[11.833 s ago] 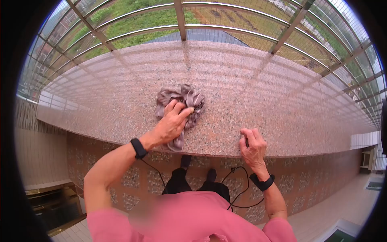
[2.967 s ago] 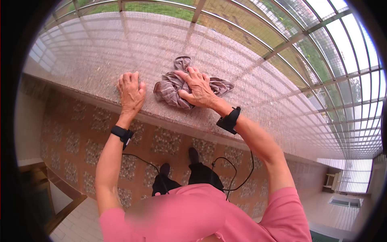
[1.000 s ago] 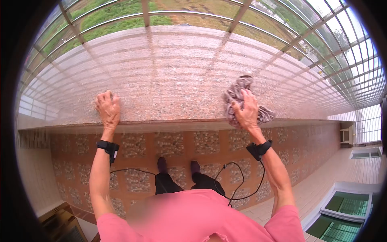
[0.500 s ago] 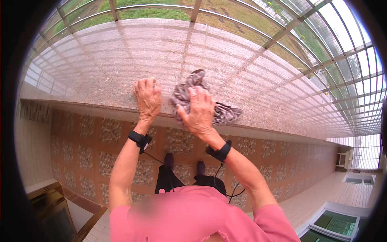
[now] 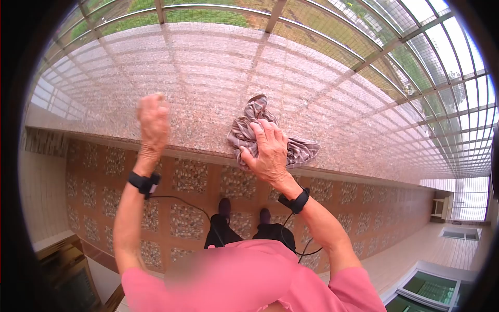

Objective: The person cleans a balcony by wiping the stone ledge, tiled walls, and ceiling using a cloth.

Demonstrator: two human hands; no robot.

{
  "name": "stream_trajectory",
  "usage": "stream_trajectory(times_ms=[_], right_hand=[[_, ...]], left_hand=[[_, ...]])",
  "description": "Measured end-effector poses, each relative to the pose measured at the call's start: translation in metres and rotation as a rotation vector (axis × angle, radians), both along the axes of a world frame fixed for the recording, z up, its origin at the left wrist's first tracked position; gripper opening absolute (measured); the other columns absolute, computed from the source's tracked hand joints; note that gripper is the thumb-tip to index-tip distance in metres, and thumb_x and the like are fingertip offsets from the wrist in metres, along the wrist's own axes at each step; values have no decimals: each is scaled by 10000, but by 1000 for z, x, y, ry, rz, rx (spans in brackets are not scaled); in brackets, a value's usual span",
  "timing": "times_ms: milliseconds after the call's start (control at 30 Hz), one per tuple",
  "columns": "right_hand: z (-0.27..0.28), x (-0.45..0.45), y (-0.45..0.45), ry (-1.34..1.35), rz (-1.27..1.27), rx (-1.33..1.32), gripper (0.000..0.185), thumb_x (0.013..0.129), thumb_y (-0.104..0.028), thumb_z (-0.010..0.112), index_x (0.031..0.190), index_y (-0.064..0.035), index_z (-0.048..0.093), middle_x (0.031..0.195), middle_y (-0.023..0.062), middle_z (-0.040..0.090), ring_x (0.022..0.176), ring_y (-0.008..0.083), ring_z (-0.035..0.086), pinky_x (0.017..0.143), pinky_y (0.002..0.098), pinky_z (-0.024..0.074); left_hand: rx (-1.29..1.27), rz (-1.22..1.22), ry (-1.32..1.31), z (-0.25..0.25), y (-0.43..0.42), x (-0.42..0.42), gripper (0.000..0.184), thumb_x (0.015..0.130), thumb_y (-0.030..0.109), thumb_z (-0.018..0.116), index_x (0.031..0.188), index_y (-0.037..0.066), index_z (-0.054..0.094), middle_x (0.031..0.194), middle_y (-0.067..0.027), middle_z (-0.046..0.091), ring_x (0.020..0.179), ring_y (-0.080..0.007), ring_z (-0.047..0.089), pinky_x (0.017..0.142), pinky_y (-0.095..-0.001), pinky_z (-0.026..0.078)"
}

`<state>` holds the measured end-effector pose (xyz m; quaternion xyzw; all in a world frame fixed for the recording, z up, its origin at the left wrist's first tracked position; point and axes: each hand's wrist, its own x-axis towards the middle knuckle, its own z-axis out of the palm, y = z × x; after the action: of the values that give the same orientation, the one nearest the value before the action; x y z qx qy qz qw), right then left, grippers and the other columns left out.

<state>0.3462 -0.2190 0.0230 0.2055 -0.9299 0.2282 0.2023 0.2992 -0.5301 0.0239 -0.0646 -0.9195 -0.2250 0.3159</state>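
A crumpled purplish-brown patterned cloth (image 5: 302, 152) lies on the speckled pinkish stone ledge (image 5: 202, 99), close to its front edge. My right hand (image 5: 269, 154) presses on top of the cloth, fingers bent over its folds. To the left, my left hand (image 5: 154, 122) is at the ledge, smeared by motion, with its fingers curled in. A tiny pale yellowish bit shows at those fingertips, too small and blurred to name. Both wrists wear black bands; thin black cables run down from them.
Metal railings (image 5: 218, 7) with mesh rise along the ledge's far side and curve off to the right. Below the ledge is a floor (image 5: 189, 177) of pebble squares. At lower right is a window (image 5: 430, 286); a wooden-framed piece of furniture (image 5: 73, 275) stands lower left.
My left hand has moved left along the ledge, away from the cloth. My right hand and the cloth appear slightly farther right and lower, while the whole view has also shifted a little.
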Motion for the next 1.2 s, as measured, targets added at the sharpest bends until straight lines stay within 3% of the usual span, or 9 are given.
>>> stream_trajectory(times_ms=[167,400,500,633,700,833,967,1200], right_hand=[[1,0,-1,-15,-1,18,631,717,-349,713,1255,-61,554,1308,156,515,1213,360,462,1020,485,339],[4,-1,-12,-25,-8,111,704,711,-378,727,1290,-41,511,1317,182,483,1224,385,444,1014,511,339],[1,-5,-45,-37,203,115,812,686,-429,766,1320,-21,465,1332,229,435,1233,414,416,1002,561,332],[13,-23,-103,-94,380,119,820,653,-401,797,1336,-82,474,1336,212,420,1243,401,394,1006,566,332],[17,-35,-115,-107,523,181,761,678,-382,780,1339,-144,488,1338,211,419,1247,395,388,1000,562,336],[19,-62,-108,-139,664,209,605,739,-361,715,1277,-151,533,1347,173,442,1250,352,409,978,520,363],[12,-95,-86,-54,626,206,548,742,-359,691,1221,-132,549,1315,128,492,1219,309,452,964,485,364],[9,-171,-41,28,432,274,586,786,-468,671,1270,-156,564,1317,126,484,1278,333,397,1014,519,302]], left_hand=[[-170,220,61,-42,-101,-18,304,954,241,471,1132,8,551,1092,-161,524,1095,-324,475,1005,-466,352],[-178,282,-99,-44,-89,-13,377,952,293,518,1209,18,528,1136,-174,491,1115,-369,460,989,-499,357],[-191,281,-99,-43,-88,-11,384,953,300,515,1225,28,524,1137,-172,493,1110,-364,467,976,-491,367],[-186,272,-104,-42,-88,-10,381,955,304,517,1229,40,524,1138,-167,489,1106,-359,471,970,-494,367],[-177,281,-118,-41,-88,-9,380,954,306,520,1227,41,526,1139,-164,489,1108,-357,473,971,-494,367],[-165,274,-138,-40,-89,-7,374,953,300,522,1221,38,529,1149,-161,486,1119,-354,475,986,-488,364],[-167,258,-122,-39,-89,-5,361,953,276,521,1212,24,532,1157,-164,485,1128,-357,475,1000,-476,364],[-108,239,-165,-32,-86,-2,356,943,243,519,1206,4,536,1178,-174,472,1153,-360,464,1016,-479,351]])
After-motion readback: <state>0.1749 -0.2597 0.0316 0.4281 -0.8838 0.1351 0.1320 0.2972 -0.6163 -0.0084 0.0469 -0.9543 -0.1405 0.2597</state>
